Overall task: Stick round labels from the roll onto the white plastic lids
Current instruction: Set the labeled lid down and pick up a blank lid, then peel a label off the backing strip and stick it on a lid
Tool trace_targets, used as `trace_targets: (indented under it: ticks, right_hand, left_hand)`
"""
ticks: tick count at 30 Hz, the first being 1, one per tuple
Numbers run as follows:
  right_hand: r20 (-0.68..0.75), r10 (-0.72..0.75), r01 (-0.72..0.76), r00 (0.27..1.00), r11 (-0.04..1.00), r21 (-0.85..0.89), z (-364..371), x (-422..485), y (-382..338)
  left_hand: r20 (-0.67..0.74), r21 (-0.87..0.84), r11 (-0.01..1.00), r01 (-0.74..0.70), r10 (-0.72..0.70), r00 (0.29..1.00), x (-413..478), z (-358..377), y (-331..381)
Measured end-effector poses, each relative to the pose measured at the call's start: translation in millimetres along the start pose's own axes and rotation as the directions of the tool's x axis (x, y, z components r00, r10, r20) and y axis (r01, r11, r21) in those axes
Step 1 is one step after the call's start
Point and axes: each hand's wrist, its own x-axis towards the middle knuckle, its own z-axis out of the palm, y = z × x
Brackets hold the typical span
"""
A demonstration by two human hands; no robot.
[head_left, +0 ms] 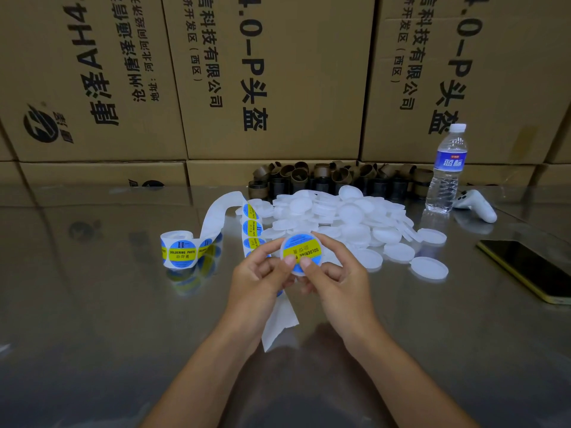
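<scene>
Both hands pinch one white lid [299, 271], blue-yellow soldering paste label [302, 251] on it: left hand [262, 274] and right hand [335, 274] thumbs pressing the label. Held just in front of lid pile [340, 217]; label roll [179, 250] left of pile.

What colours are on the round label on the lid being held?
Blue with a yellow band across the middle; the label shows best in the head view.

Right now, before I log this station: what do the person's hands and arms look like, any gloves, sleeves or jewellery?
Both are bare. The left hand and right hand wear no gloves, and no rings show. The left forearm and right forearm show no sleeve, watch or band up to the frame's bottom edge. Nails look short.
</scene>
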Motion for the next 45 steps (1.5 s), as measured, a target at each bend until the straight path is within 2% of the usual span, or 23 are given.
trace_targets:
  ticks: [8,15,19,22,24,26,28,30,32,35,39,41,42,43,45]
  right_hand:
    - [-0.020,0.029,-0.029,0.999,1.000,0.003,-3.0,3.3,1.2]
    - [-0.027,0.066,-0.066,0.997,0.998,-0.019,-6.8,5.2,-3.3]
    - [-0.110,0.258,-0.248,0.960,0.964,0.096,-22.1,10.6,-4.0]
    - [-0.230,0.305,-0.282,0.924,0.951,0.125,-43.3,15.9,-0.4]
    - [-0.339,0.283,-0.282,0.897,0.958,0.054,-61.4,21.3,0.1]
    - [-0.460,0.206,-0.293,0.863,0.948,-0.125,-83.0,25.2,0.9]
    - [-0.574,0.100,-0.350,0.813,0.871,-0.344,-104.9,25.9,2.5]
    - [-0.652,0.008,-0.444,0.758,0.739,-0.507,-123.6,24.9,2.8]
    - [-0.691,-0.020,-0.533,0.722,0.621,-0.575,-136.7,24.2,1.0]
    - [-0.689,-0.006,-0.621,0.725,0.428,-0.657,-148.4,22.7,-1.3]
    - [-0.687,-0.009,-0.655,0.727,0.294,-0.696,-157.0,18.5,-2.6]
    - [-0.665,-0.066,-0.634,0.744,0.244,-0.734,-155.7,16.9,-3.4]
    - [-0.640,-0.123,-0.600,0.759,0.251,-0.760,-152.0,16.1,-4.6]
    - [-0.589,-0.191,-0.534,0.785,0.273,-0.800,-146.0,15.4,-7.2]
    - [-0.393,-0.296,-0.304,0.871,0.304,-0.903,-125.3,16.1,-12.4]
  left_hand:
    - [0.004,0.026,0.998,-0.062,0.062,0.998,0.6,-5.1,-0.6]
    - [0.007,0.031,0.999,-0.030,0.029,1.000,-0.2,-2.5,-0.8]
    - [0.100,0.004,0.999,0.043,-0.043,0.994,-3.2,2.1,-0.6]
    - [0.135,0.055,0.997,0.062,-0.069,0.988,-5.5,5.4,-0.7]
    - [0.082,0.054,0.997,0.063,-0.068,0.994,-5.5,5.5,-0.1]
    - [0.011,0.044,0.998,0.052,-0.053,0.999,-4.4,4.2,1.6]
    - [-0.054,0.048,0.998,0.044,-0.042,0.998,-2.2,2.6,2.5]
    - [-0.109,0.049,0.998,0.047,-0.042,0.993,-0.5,0.9,2.0]
    - [-0.147,0.046,0.998,0.050,-0.043,0.988,0.2,-0.4,0.2]
    - [-0.173,0.050,0.997,0.052,-0.043,0.984,0.4,-2.4,-1.6]
    - [-0.191,0.054,0.997,0.054,-0.043,0.981,1.6,-5.2,-2.7]
    - [-0.195,0.055,0.997,0.057,-0.045,0.980,2.0,-4.9,-2.5]
    - [-0.197,0.054,0.997,0.058,-0.046,0.979,2.1,-4.6,-2.2]
    - [-0.199,0.053,0.997,0.059,-0.047,0.979,2.2,-4.3,-1.8]
    - [-0.200,0.053,0.997,0.063,-0.051,0.978,2.3,-3.7,-0.9]
